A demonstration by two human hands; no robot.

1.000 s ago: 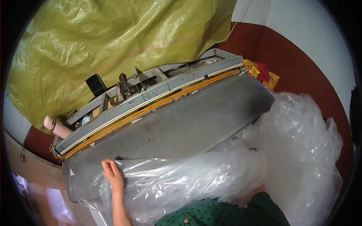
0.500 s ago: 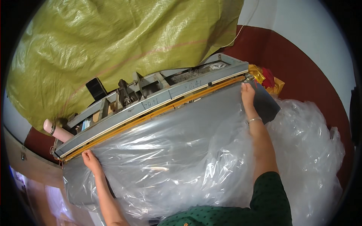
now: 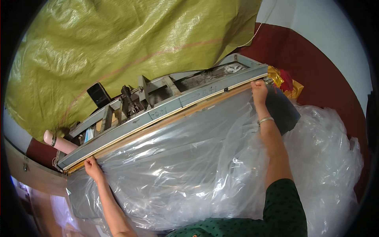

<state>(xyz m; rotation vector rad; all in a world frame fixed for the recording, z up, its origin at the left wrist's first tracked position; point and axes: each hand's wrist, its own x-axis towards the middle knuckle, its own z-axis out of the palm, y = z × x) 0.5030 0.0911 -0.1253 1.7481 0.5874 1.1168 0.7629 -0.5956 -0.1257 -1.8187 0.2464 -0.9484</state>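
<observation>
Clear plastic film [image 3: 185, 166] lies crinkled over a grey work surface [image 3: 282, 106]. My left hand [image 3: 92, 167] pinches the film's edge at the left end of a long grey metal bar [image 3: 166, 109]. At the bar's right end, my right hand [image 3: 259, 91] is closed on the same film's edge. Between the two hands the film is stretched and covers most of an orange-brown strip [image 3: 81, 164] that runs along the bar's near side. Fingertips of both hands are partly hidden.
Behind the bar a metal frame holds a dark phone [image 3: 99, 94] and a pink bottle [image 3: 61, 144]. A yellow woven sheet [image 3: 138, 35] hangs at the back. Bunched plastic film [image 3: 323, 158] piles at the right, near gold and red wrapping [image 3: 286, 81].
Both hands have drawn the film's edge slightly forward, up to the bar. The film now covers more of the orange-brown strip, which was bare before.
</observation>
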